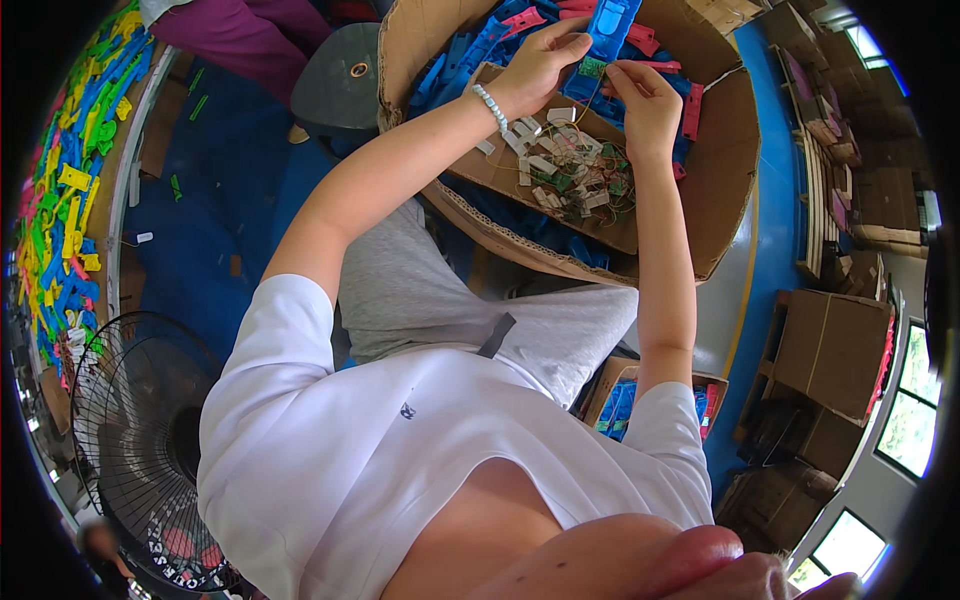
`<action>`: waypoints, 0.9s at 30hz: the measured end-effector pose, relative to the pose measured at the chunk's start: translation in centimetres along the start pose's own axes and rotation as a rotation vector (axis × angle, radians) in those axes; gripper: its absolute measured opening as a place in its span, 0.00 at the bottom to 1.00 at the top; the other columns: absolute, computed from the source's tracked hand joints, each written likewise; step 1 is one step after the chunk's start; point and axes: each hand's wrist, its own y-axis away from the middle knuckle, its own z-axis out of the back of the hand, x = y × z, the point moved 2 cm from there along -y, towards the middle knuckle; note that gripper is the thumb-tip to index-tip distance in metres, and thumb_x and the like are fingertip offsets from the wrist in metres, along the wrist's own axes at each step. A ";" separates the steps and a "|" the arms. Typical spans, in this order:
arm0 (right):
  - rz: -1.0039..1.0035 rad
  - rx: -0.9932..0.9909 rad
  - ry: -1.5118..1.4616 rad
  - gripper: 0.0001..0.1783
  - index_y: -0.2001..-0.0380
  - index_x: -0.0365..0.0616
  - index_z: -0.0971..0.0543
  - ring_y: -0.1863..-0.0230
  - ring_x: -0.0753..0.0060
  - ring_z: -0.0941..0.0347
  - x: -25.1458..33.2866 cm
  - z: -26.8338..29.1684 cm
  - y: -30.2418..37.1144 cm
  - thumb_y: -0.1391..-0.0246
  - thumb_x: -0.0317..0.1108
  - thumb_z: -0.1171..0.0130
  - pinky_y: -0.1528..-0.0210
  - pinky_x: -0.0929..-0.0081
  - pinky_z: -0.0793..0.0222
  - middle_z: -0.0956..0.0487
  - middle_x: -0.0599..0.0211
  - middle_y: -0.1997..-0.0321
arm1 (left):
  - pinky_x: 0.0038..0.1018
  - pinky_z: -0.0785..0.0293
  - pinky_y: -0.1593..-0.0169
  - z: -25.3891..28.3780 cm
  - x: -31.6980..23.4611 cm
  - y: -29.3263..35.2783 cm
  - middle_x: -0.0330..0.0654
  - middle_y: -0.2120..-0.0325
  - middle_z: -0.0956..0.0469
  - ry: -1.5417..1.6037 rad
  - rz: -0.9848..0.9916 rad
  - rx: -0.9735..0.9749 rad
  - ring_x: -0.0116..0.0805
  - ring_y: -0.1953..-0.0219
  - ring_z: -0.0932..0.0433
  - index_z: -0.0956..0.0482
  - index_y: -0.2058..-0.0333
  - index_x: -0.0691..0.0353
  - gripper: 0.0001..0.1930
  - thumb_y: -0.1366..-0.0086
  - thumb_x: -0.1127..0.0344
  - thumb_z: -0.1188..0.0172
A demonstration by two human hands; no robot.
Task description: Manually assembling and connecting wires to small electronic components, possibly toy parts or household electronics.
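My left hand (540,72) grips a blue plastic shell (612,28) at the top of the view. A small green circuit board (592,68) lies against the shell's lower end, and a thin wire hangs down from it. My right hand (648,105) pinches at the board's right edge with thumb and fingertips. Below both hands, a cardboard tray (480,182) bears a tangle of wired green circuit boards (565,183) and several small white blocks (541,164).
A big cardboard box (725,190) around the tray contains blue and pink plastic shells (690,110). A dark stool (340,80) and another person's purple trousers (235,35) are at upper left. A black fan (150,440) stands lower left, near a table heaped with colourful plastic parts (75,200).
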 end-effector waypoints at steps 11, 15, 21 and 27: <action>0.009 -0.059 -0.032 0.07 0.64 0.29 0.19 0.69 0.74 0.21 0.1 0.0 0.1 0.45 0.24 0.37 0.66 0.77 0.21 0.19 0.62 0.68 | 0.16 0.38 0.69 0.1 -0.9 0.3 0.27 0.66 0.27 -0.360 -0.102 0.046 0.14 0.71 0.33 0.23 0.47 0.58 0.14 0.30 0.70 0.46; -0.020 -0.063 -0.059 0.07 0.65 0.29 0.19 0.68 0.74 0.21 0.4 0.1 0.3 0.45 0.23 0.37 0.66 0.78 0.21 0.19 0.63 0.68 | 0.15 0.45 0.73 -0.2 -1.1 0.6 0.24 0.70 0.30 -0.396 -0.101 0.039 0.12 0.74 0.40 0.21 0.48 0.56 0.14 0.31 0.72 0.46; -0.053 -0.078 -0.124 0.11 0.59 0.31 0.20 0.65 0.75 0.22 0.2 0.1 0.2 0.46 0.25 0.35 0.63 0.79 0.22 0.20 0.66 0.69 | 0.17 0.33 0.57 0.0 -1.0 0.5 0.32 0.59 0.25 -0.489 -0.183 0.027 0.17 0.60 0.29 0.24 0.46 0.61 0.16 0.31 0.72 0.46; -0.144 -0.013 -0.238 0.19 0.52 0.28 0.23 0.59 0.75 0.22 -0.3 0.3 0.2 0.44 0.26 0.34 0.55 0.77 0.22 0.19 0.64 0.61 | 0.23 0.34 0.45 -0.4 -0.7 0.3 0.38 0.51 0.24 -0.461 -0.217 0.004 0.24 0.50 0.29 0.24 0.47 0.63 0.15 0.31 0.73 0.48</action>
